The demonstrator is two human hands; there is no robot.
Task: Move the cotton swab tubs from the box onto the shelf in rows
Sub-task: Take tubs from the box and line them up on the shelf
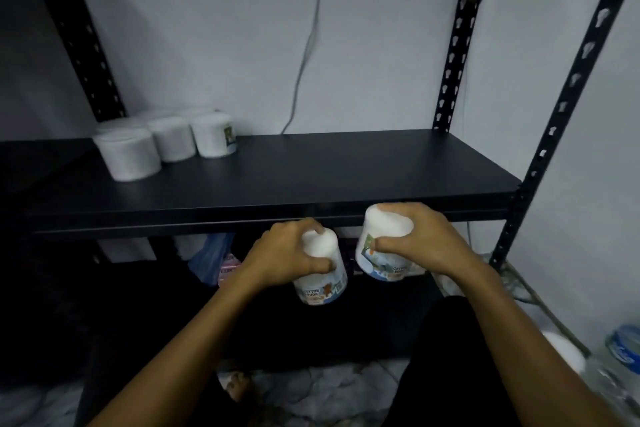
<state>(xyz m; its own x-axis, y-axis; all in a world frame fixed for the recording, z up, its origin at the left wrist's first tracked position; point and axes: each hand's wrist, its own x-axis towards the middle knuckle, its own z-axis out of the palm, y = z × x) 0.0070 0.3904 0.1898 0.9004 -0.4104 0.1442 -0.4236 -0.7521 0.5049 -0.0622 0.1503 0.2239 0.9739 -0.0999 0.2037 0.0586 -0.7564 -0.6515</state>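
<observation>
Each of my hands holds one cotton swab tub just below the front edge of the black shelf. My left hand grips a white tub with a blue printed label, its fingers wrapped round the side. My right hand grips a second tub, slightly higher and tilted. Several white tubs stand in rows at the shelf's back left corner. The box is out of sight.
Black perforated uprights frame the shelf at the back and right. A grey cable hangs down the white wall. A blue plastic bag sits under the shelf. A water bottle stands at the lower right.
</observation>
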